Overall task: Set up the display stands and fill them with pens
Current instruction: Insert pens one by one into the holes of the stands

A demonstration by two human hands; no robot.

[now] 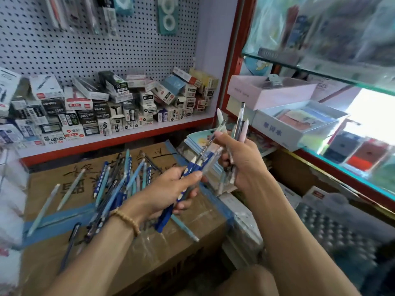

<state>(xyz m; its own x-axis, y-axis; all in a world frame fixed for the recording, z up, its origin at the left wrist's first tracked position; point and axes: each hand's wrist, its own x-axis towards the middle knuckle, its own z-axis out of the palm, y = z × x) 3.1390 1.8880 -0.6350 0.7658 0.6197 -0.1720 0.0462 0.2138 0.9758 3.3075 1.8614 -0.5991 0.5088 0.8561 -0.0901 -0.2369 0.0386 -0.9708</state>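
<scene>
Left hand (171, 189) closed around bundle of dark blue white-dotted pens (190, 174), tips toward 1 o'clock. Right hand (241, 165) closed around upright cluster of pastel white, pink and grey pens (239, 122), just beside left hand at 2 o'clock. Loose heap of blue and pale pens (119, 180) spread over taped brown cardboard box (64, 242) at 9 o'clock of hands. Stacked small pen cartons (102, 105) on red-edged white shelf (119, 139) at 11 o'clock. Beaded wooden bracelet (128, 221) on left wrist.
</scene>
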